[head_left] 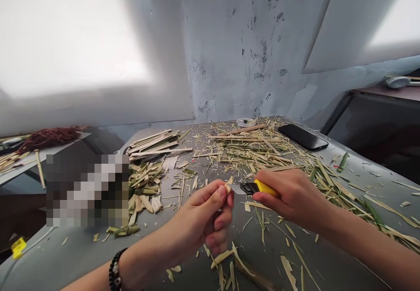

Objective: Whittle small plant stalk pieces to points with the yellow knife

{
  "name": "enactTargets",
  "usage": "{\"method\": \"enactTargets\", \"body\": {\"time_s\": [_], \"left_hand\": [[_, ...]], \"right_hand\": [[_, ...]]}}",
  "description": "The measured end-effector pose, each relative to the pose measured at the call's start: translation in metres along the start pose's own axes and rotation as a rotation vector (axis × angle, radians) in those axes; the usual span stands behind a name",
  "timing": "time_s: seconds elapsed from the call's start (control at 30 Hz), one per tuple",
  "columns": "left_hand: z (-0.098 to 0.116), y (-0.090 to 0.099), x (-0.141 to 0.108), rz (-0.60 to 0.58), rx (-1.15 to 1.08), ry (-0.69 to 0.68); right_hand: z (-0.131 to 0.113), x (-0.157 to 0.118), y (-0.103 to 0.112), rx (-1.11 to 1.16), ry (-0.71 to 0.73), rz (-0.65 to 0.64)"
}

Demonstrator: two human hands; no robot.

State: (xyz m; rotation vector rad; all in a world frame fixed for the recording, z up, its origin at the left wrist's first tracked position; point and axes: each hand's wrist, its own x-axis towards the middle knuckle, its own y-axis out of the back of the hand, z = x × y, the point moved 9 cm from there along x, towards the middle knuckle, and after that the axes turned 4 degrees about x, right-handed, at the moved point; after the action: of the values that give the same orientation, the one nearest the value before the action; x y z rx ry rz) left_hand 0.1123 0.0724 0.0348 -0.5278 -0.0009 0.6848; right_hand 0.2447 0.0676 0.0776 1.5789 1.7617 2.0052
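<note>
Near the middle of the head view, my left hand [213, 212] pinches a small pale piece of split bamboo [228, 187] between thumb and forefinger. From the right, my right hand [288, 194] is wrapped round a yellow and black utility knife [265, 188]. Its blade [236, 189] points left and meets or nearly meets the bamboo piece; I cannot tell if it is cutting in. Most of the bamboo piece is hidden by my left fingers. Bamboo shavings [226, 258] lie on the grey table under both hands.
Bamboo strips [157, 144] are stacked at the back left, with short bamboo pieces [146, 186] heaped before them. Thin slivers [256, 144] cover the back middle. A black phone [302, 137] lies at the back right. Reddish-brown cord [52, 138] sits on a side table. A blurred patch hides the left edge.
</note>
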Motion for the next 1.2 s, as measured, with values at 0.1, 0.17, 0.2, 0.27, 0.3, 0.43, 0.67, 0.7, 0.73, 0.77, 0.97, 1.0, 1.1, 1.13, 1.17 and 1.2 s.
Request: {"method": "enactTargets", "body": {"time_s": [0.1, 0.17, 0.2, 0.27, 0.3, 0.43, 0.67, 0.7, 0.73, 0.77, 0.97, 1.0, 1.1, 1.13, 1.17, 1.2], "left_hand": [[-0.004, -0.01, -0.004, -0.063, -0.102, 0.038], [-0.01, -0.019, -0.009, -0.093, -0.148, 0.077], [-0.015, -0.024, -0.012, -0.113, -0.129, 0.101], [-0.024, -0.031, -0.015, -0.152, -0.037, 0.155], [-0.027, -0.033, -0.016, -0.178, 0.002, 0.176], [-0.017, -0.015, -0.007, -0.114, -0.01, 0.067], [-0.001, 0.018, 0.001, 0.088, 0.021, -0.086], [-0.002, 0.016, 0.0, 0.081, 0.019, -0.085], [-0.003, 0.014, -0.001, 0.072, 0.019, -0.082], [-0.003, 0.011, -0.002, 0.064, 0.017, -0.081], [-0.005, 0.008, -0.003, 0.046, -0.033, -0.063], [-0.005, 0.008, -0.003, 0.036, -0.042, -0.054], [-0.007, 0.005, -0.008, 0.017, -0.072, -0.016], [-0.009, 0.002, -0.01, 0.008, -0.057, 0.011], [-0.013, -0.003, -0.014, -0.017, -0.009, 0.054], [-0.018, -0.01, -0.017, -0.063, 0.062, 0.097]], "right_hand": [[0.004, 0.001, -0.002, -0.023, 0.022, -0.01], [0.029, 0.003, 0.008, -0.143, -0.114, 0.027], [0.046, 0.002, 0.018, -0.223, -0.229, 0.059], [0.077, -0.002, 0.039, -0.322, -0.435, 0.124], [0.084, -0.003, 0.047, -0.336, -0.477, 0.145], [0.076, 0.0, 0.045, -0.227, -0.423, 0.061], [0.015, 0.008, 0.013, 0.056, -0.175, -0.051], [0.009, 0.009, 0.009, 0.077, -0.139, -0.059], [0.004, 0.009, 0.005, 0.088, -0.114, -0.065], [0.002, 0.009, 0.003, 0.09, -0.101, -0.065], [-0.006, 0.008, -0.005, 0.032, -0.072, -0.054], [-0.008, 0.009, -0.006, 0.022, -0.057, -0.057], [-0.004, 0.011, -0.009, -0.019, -0.03, -0.084], [0.007, 0.012, -0.007, -0.068, -0.073, -0.079], [0.022, 0.012, -0.004, -0.127, -0.134, -0.072], [0.042, 0.01, 0.004, -0.233, -0.252, -0.033]]}}
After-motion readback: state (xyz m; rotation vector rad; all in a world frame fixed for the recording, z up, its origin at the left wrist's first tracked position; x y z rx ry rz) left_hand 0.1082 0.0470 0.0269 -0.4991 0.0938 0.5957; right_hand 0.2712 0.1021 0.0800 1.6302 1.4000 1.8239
